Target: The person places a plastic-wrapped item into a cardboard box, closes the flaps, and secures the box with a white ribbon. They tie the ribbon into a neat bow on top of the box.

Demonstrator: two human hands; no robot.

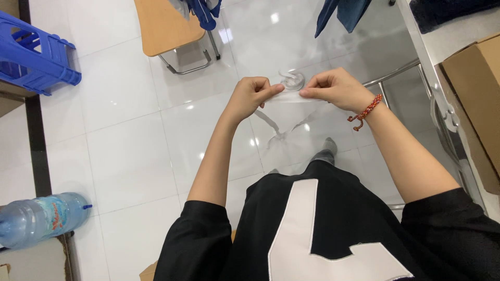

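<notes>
A small clear plastic piece (291, 89) with a curled hook-like top is stretched between both hands, above a glossy white tiled floor. My left hand (253, 93) pinches its left end between thumb and fingers. My right hand (333, 87) pinches its right end; a red braided bracelet (365, 111) sits on that wrist. What kind of thing the clear piece is cannot be told, as it is thin and see-through.
A blue plastic stool (36, 52) stands at the far left. A wooden chair (166, 26) with metal legs is ahead, blue cloth (341, 13) hanging nearby. A cardboard box (476, 83) rests on a white table at right. A large water bottle (41, 216) lies at lower left.
</notes>
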